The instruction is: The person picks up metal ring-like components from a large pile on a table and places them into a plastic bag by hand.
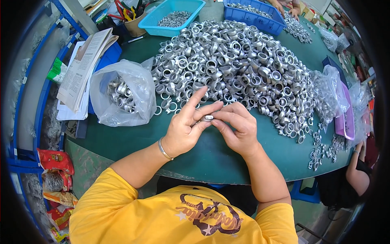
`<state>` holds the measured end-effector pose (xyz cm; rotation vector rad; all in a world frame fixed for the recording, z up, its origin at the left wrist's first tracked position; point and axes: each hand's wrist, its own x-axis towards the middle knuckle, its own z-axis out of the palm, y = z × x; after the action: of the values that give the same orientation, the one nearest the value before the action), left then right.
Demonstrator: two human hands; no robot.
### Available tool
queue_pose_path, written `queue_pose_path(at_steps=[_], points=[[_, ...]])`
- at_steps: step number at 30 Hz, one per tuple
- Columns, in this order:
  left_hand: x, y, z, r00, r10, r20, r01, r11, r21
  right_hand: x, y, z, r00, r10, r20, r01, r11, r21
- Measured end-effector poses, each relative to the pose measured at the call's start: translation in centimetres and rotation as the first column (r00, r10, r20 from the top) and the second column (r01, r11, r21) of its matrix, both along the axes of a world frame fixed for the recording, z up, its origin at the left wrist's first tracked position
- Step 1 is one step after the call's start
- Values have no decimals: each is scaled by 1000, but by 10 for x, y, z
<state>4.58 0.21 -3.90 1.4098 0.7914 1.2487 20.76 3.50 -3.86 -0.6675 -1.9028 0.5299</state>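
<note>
Between my two hands is a small metal ring clamp (207,118), mostly covered by fingers, with its bright end showing. My left hand (187,124) pinches it from the left, its index finger stretched out toward the pile. From the other side, thumb and index finger of my right hand (239,127) close on the same part. Just beyond my fingers rises a large heap of silvery ring clamps (227,61). An open clear plastic bag (138,97) with some clamps inside lies to the left of my left hand.
A turquoise basket (162,31) and a blue bin (260,27) hold small parts at the back of the green table (195,162). Newspapers (83,73) stand at left. Bagged parts (329,93) and a purple basket (345,116) sit at right. Other people's hands (284,7) show at far right.
</note>
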Motion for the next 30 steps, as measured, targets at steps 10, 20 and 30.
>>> queue_pose_path(at_steps=[10,20,30], points=[[-8,6,2,976,172,-136,-182,981,-71,0,-2,2,991,57,-120,-75,985,-153],[-12,10,2,919,166,-359,-148,986,78,-3,-3,-3,992,122,-30,-124,987,-104],[-14,12,4,914,143,-381,-108,988,111,-3,-4,0,994,112,13,-111,991,-81]])
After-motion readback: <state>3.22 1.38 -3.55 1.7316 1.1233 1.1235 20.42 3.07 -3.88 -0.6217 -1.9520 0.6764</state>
